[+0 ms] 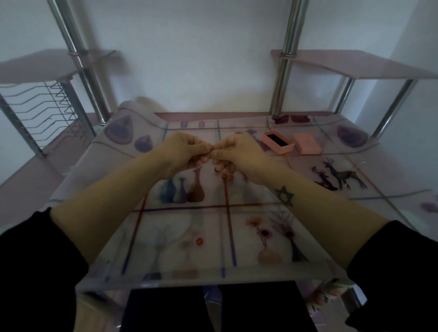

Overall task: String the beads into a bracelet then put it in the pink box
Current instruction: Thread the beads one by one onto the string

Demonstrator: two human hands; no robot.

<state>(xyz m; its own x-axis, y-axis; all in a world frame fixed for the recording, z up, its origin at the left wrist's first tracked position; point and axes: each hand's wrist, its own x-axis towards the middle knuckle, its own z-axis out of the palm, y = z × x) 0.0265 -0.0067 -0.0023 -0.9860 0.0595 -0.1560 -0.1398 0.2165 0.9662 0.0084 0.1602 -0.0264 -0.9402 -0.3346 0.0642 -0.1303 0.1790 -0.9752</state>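
Two hands, left hand (185, 152) and right hand (233, 151), fingertips pinched together, pink box (278, 142) just right.

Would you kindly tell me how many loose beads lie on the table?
3: one round orange bead near the front edge, two amber beads below the hands; others may be hidden inside them.

A patterned-cloth table (182, 271) carries an open pink box (278, 142) and its lid (307, 143) at two o'clock, one orange bead (199, 241) near six, more beads (227, 176) at centre.
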